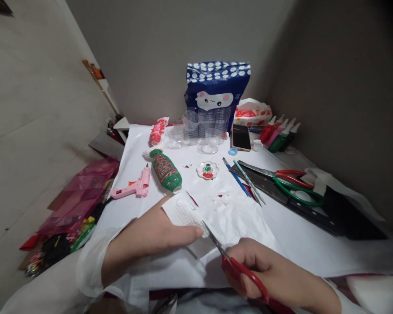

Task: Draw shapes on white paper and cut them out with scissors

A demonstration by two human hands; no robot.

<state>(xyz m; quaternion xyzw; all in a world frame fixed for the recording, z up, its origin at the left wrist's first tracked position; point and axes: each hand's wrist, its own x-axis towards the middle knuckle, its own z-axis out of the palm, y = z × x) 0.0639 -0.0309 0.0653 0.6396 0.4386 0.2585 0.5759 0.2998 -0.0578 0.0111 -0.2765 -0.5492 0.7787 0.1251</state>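
Observation:
My left hand [165,233] pinches a piece of white textured paper [183,211] over the near part of the table, thumb lying across its front. In my right hand [265,266] is a pair of scissors [216,244] with red handles. The scissor blades point up and left, their tips touching or very close to the paper beside my left thumb. Just beyond my left hand lies a green bottle-shaped fish [167,172] with a glittery middle and small eyes. Part of the paper is hidden by my left hand.
A pink glue gun [139,185] lies left, near a red-and-white fish [157,131]. Clear plastic cups [206,126] stand before a blue bag [218,83]. A paint palette [207,170], phone [241,137], brushes [239,179], paint bottles [279,136] and green-and-red-handled scissors [298,187] lie farther back and right.

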